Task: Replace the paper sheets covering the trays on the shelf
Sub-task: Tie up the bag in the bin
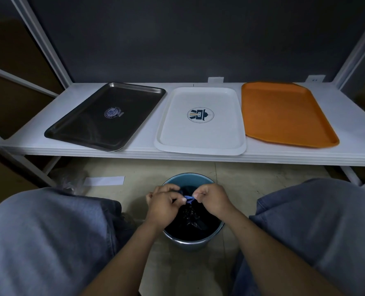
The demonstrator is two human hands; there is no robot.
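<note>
Pinching: left hand [162,205], right hand [213,198], fingers closed on crumpled blue scrap [189,199]
Beneath: round blue bin [186,179]
White shelf [147,144]: three rectangular trays [200,133]

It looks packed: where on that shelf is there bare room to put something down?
Bare shelf shows left of the steel tray, in the wedge between it and the white tray, and right of the orange tray. White and orange nearly touch.
</note>
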